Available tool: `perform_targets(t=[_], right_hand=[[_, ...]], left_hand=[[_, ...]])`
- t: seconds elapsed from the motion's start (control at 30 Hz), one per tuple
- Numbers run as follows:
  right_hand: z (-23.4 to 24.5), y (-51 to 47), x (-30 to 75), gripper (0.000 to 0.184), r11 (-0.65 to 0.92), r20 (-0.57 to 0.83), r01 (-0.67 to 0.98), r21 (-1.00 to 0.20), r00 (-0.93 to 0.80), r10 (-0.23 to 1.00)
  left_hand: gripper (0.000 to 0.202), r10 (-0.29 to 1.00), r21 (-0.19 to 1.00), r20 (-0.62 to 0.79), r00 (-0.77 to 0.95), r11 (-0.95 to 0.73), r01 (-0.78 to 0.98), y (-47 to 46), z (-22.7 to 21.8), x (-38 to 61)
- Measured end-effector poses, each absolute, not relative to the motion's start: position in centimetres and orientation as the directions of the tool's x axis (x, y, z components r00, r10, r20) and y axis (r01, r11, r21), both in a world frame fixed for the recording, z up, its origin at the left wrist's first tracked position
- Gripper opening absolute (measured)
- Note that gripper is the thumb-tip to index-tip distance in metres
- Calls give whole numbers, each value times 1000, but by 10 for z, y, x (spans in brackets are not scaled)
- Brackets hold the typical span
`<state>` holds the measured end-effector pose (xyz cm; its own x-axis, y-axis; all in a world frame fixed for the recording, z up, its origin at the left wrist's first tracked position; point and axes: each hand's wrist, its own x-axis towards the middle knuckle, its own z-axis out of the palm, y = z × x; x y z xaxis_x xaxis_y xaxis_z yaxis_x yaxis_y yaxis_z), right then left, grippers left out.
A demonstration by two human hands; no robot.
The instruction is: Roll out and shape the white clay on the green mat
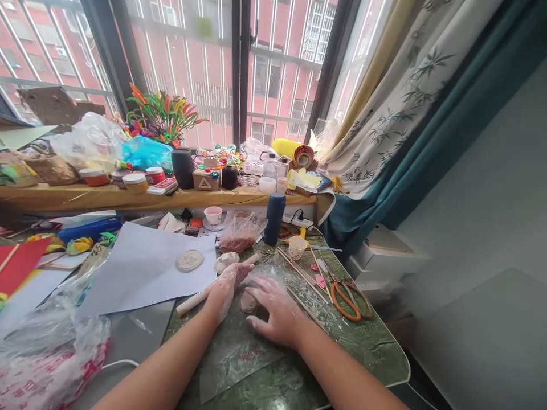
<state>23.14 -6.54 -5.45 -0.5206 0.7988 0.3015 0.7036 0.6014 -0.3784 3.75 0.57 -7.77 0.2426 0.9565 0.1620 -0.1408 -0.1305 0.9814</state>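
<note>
My left hand (225, 291) and my right hand (277, 310) lie side by side on a clear plastic sheet (239, 353) spread over the green marbled table (376, 347). Both are dusted white. Between them sits a brownish lump of clay (249, 300); the palms and spread fingers press against its sides. A wooden rolling pin (192, 300) runs under my left hand, slanting from lower left to upper right. A second, paler clay lump (226, 261) rests just beyond my left hand. A round flat clay disc (190, 260) lies on a large pale paper sheet (145, 273).
Orange-handled scissors (347, 299) and several thin wooden sticks (301, 273) lie right of my hands. A small paper cup (297, 247), a dark blue bottle (274, 219) and a plastic bag of clay (239, 233) stand behind. The windowsill (106, 196) is crowded with jars. A crumpled bag (47, 353) fills the lower left.
</note>
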Motion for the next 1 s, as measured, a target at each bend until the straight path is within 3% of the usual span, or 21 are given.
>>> perform_targets(t=[0.1, 0.17, 0.33, 0.43, 0.63, 0.8, 1.0], right_hand=[[-46, -35, 220, 70, 728, 165, 573, -377, -731, 662], [-51, -23, 219, 70, 757, 144, 531, -382, -775, 616], [-74, -26, 218, 53, 739, 260, 538, -405, -707, 658], [-78, -30, 216, 43, 746, 303, 526, -408, -693, 654], [-76, -27, 217, 31, 750, 319, 530, -396, -687, 653], [-76, -30, 222, 14, 758, 335, 516, -400, -687, 645], [-69, -41, 228, 11, 748, 301, 525, -406, -696, 652]], left_hand=[[62, 968, 974, 167, 186, -133, -181, 2, -78, 32], [59, 974, 972, 160, 157, -128, -197, 1, -79, 31], [51, 977, 977, 147, 157, -119, -176, 2, -82, 32], [48, 970, 989, 146, 192, -138, -59, 3, -81, 33], [43, 955, 942, 166, 246, -227, 247, 1, -74, 37], [39, 946, 906, 162, 282, -256, 336, -2, -69, 40], [37, 944, 881, 144, 298, -259, 397, -3, -66, 43]])
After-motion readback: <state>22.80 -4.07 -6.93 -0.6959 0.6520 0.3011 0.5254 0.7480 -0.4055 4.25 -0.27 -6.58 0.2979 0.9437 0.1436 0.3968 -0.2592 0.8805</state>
